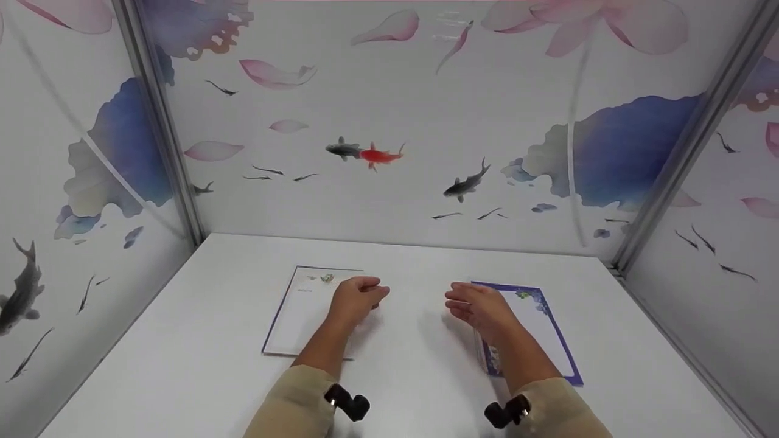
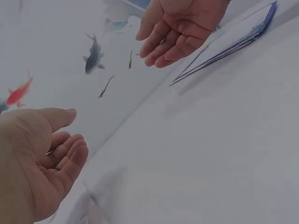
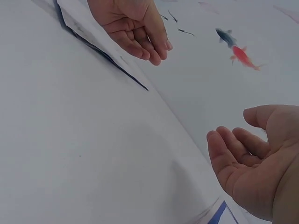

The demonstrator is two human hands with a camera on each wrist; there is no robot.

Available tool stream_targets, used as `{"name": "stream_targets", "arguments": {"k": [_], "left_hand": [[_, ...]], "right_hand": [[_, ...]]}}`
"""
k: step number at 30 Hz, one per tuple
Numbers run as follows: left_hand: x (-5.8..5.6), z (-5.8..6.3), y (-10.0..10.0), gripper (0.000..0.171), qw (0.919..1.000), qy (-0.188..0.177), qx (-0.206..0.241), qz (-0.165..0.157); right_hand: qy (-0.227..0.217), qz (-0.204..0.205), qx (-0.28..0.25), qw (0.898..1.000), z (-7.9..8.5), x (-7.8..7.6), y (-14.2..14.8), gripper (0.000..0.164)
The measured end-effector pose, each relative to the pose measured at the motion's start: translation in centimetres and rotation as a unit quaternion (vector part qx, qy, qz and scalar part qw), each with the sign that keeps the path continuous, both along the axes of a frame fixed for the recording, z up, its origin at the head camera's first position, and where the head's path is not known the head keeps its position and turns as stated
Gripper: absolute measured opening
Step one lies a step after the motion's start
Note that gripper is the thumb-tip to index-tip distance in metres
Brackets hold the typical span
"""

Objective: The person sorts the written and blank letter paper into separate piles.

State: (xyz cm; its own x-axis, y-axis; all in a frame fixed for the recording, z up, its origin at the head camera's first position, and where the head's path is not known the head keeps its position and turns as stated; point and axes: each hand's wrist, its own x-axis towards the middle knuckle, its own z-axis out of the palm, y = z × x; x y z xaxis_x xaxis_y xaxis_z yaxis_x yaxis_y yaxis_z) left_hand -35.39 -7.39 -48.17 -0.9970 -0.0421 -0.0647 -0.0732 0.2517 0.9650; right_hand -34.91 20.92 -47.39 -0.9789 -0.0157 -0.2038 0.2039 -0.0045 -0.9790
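Observation:
My left hand (image 1: 355, 300) hovers over the right side of a thin white pad of paper (image 1: 289, 322) with a dark edge and a small printed picture at its top. Facing it, my right hand (image 1: 481, 308) hovers over the left side of a second pad of paper (image 1: 541, 334), which has a blue border and a floral print. Both wrist views show loosely bent fingers and palms turned inward, with nothing held. Each hand hides part of the pad beneath it. In the right wrist view, the left pad's edge (image 3: 100, 49) looks slightly uneven.
Both pads lie on a white tabletop (image 1: 414, 389). White panels printed with fish, petals and blue leaves enclose it at the back (image 1: 389, 207) and both sides, joined by metal posts (image 1: 161, 121). Small black devices (image 1: 347, 403) sit at both sleeve cuffs.

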Motion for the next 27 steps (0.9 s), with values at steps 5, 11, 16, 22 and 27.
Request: {"name": "stream_targets", "arguments": {"k": [5,11,16,22,27], "left_hand": [[0.0,0.1,1.7,0.046,0.9996,0.001,0.027,-0.013],[0.4,-0.6,2.0,0.047,0.9992,0.02,0.02,-0.028],[0.4,-0.6,1.7,0.037,0.9995,0.026,0.004,-0.016],[0.6,-0.3,1.4,0.042,0.9862,0.115,-0.119,0.006],[0.9,-0.3,1.0,0.047,0.9378,0.209,-0.277,0.002]], "right_hand": [[0.008,-0.003,0.001,1.0,0.2,0.2,1.1,0.042],[0.014,-0.004,0.002,1.0,-0.3,0.5,1.3,0.038],[0.02,-0.013,0.029,0.999,-0.6,0.7,0.8,0.04],[0.056,-0.019,0.136,0.989,-0.3,1.0,0.0,0.042],[0.119,0.011,0.297,0.947,-0.1,1.6,-0.2,0.049]]}}
